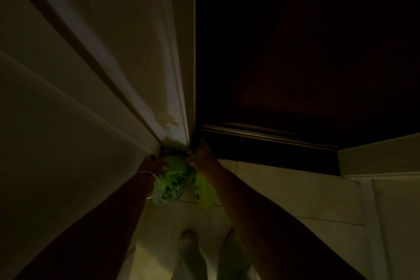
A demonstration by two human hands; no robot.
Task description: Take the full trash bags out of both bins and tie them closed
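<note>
Dim corner, pale tiled floor (284, 191): my left hand (154, 165) and right hand (203, 160) each pinch the crumpled green trash bag (177, 183) between them, low against the white door frame (159, 75), beside a dark door (295, 52); a bangle (154, 185) circles my left wrist.

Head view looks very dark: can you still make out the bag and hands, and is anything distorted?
Head view: underexposed; only the green bag shows colour, both hands, left and right, are dim shapes at its top, grip unclear; the door is near black; wide-angle lens splays the wall lines.
</note>
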